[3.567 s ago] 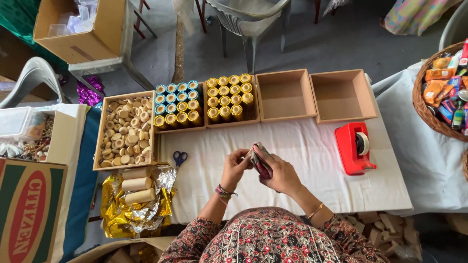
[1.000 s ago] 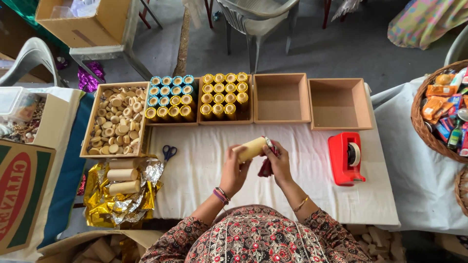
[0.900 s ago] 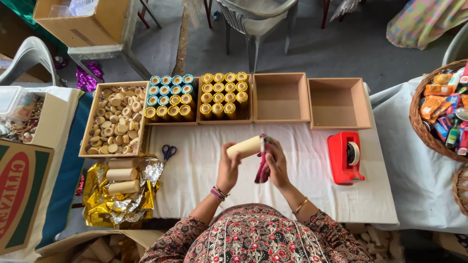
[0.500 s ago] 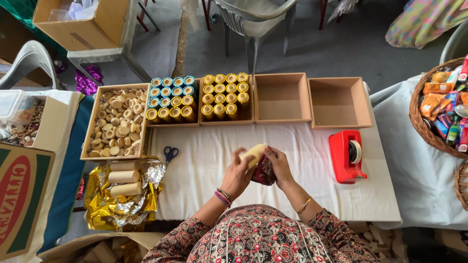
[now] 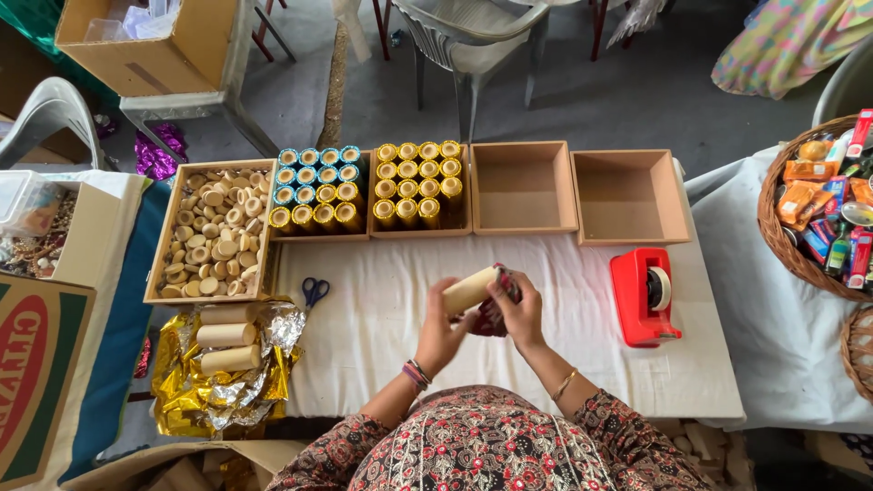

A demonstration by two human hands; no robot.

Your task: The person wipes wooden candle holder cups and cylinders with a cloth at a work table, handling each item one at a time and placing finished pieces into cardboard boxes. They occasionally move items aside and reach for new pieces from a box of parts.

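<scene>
Craft workshop, tube-filled boxes (image 5: 368, 191), tape dispenser (image 5: 641, 295)

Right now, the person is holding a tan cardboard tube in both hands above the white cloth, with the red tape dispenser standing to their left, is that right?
Not quite: the head view shows the red tape dispenser to their right, not left. The left hand and right hand do hold the tan cardboard tube above the white cloth.

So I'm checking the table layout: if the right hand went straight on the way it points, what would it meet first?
Probably the box of gold tubes; the right hand points up-left across bare cloth, though height is unclear.
</scene>
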